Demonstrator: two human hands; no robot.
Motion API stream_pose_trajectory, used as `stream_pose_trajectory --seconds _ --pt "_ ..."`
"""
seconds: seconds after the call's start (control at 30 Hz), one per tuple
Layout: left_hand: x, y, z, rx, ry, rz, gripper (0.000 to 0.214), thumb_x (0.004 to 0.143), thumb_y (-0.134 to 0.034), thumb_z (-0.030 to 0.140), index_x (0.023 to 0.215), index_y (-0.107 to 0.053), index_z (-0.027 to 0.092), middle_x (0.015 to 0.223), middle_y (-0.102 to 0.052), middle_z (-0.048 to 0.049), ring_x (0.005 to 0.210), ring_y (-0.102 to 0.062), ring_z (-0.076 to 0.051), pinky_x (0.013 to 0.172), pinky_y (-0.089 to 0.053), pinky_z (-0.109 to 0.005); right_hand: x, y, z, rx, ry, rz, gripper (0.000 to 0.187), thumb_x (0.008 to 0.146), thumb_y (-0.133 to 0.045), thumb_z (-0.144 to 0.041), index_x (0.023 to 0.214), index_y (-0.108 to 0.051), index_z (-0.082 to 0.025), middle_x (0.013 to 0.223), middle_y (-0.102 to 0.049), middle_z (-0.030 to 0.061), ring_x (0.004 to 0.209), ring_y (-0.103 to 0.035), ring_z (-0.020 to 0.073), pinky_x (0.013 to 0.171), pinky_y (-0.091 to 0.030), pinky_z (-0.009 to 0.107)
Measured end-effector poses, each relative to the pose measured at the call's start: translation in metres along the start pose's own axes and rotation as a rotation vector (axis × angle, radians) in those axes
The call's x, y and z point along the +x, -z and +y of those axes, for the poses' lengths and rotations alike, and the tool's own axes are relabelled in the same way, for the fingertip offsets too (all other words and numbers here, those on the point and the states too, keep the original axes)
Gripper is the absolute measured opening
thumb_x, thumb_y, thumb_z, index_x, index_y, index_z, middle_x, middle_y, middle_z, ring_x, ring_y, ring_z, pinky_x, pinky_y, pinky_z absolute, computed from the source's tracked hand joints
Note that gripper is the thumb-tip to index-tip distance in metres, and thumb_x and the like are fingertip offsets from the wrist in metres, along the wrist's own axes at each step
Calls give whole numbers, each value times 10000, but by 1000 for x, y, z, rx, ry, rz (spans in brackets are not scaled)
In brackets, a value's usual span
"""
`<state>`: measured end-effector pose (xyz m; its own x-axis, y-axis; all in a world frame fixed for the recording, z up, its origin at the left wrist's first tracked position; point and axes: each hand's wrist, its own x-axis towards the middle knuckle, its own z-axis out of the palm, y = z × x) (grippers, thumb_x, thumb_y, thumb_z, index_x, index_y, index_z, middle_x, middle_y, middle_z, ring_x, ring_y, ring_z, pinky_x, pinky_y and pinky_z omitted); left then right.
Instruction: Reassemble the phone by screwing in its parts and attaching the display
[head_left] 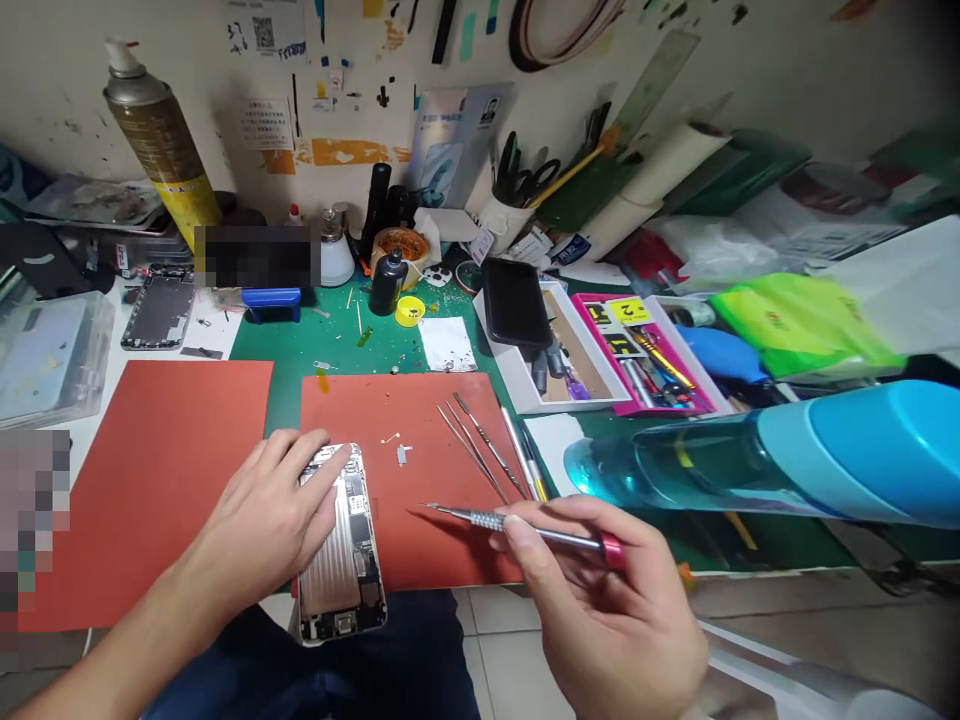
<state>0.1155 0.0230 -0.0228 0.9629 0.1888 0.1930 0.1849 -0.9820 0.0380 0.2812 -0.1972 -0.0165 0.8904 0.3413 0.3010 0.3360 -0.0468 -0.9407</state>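
Note:
A smartphone with its back off (332,570) lies at the near edge of the red mat (435,560), its lower end sticking out past the edge. My left hand (266,510) grips its upper left part, fingers bent over the top. In my right hand (607,600) is a precision screwdriver (559,533) with a red end cap, held nearly level. Its tip points left, above the mat and apart from the phone. A small silver metal bracket (403,455) and tiny loose parts lie beyond the phone. Tweezers (469,437) rest farther right on the mat.
Another red mat (172,440) lies at the left. A blue water bottle (720,455) stands close on the right. Behind it are a white box (607,385) and a pink tool tray (694,400). Small bottles, tape and a spray can (161,140) line the wall.

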Motion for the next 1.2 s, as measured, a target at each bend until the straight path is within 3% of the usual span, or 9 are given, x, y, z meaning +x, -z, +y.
stream_pose_trajectory --seconds 0.27,0.43,0.6,0.8,0.93,1.2 --pt "-1 -2 2 97 -71 66 376 1055 -599 226 1406 -664 107 1312 -687 -198 1122 -586 -358 869 -538 -479 14 -2 -2 -24 27 -27 275 875 -894 -241 1091 -724 -241 848 -849 23 684 -841 207 682 -719 247" --pt "-3 -3 6 48 -31 62 393 1052 -595 215 1429 -666 133 1348 -682 -196 1155 -584 -367 879 -559 -485 22 -15 -9 -59 98 -86 267 907 -876 -254 1127 -726 -250 886 -842 18 699 -835 193 712 -720 259" --pt "-5 -7 18 15 61 66 418 1008 -612 191 1416 -686 139 1314 -691 -209 1123 -615 -376 843 -590 -491 46 -44 -18 -147 264 -316 283 955 -820 -235 1202 -687 -268 974 -825 13 828 -841 199 776 -724 296" --pt "-7 -14 31 -28 170 159 450 934 -616 132 1373 -711 102 1294 -691 -243 1146 -622 -419 889 -594 -556 68 -76 -26 -320 605 -674 184 1031 -665 -152 1175 -590 -238 941 -784 7 762 -787 162 682 -656 277" --pt "-9 -17 33 -92 203 177 425 936 -610 131 1346 -719 106 1288 -690 -229 1153 -617 -402 923 -587 -561 70 -83 -28 -374 664 -747 178 1051 -647 -155 1195 -572 -229 956 -771 19 771 -776 167 692 -645 297" --pt "-7 -21 32 -150 216 206 383 966 -585 123 1326 -715 121 1289 -697 -186 1130 -606 -373 910 -570 -534 71 -90 -33 -416 720 -774 177 1041 -651 -134 1177 -574 -217 914 -731 10 736 -738 160 667 -606 286"
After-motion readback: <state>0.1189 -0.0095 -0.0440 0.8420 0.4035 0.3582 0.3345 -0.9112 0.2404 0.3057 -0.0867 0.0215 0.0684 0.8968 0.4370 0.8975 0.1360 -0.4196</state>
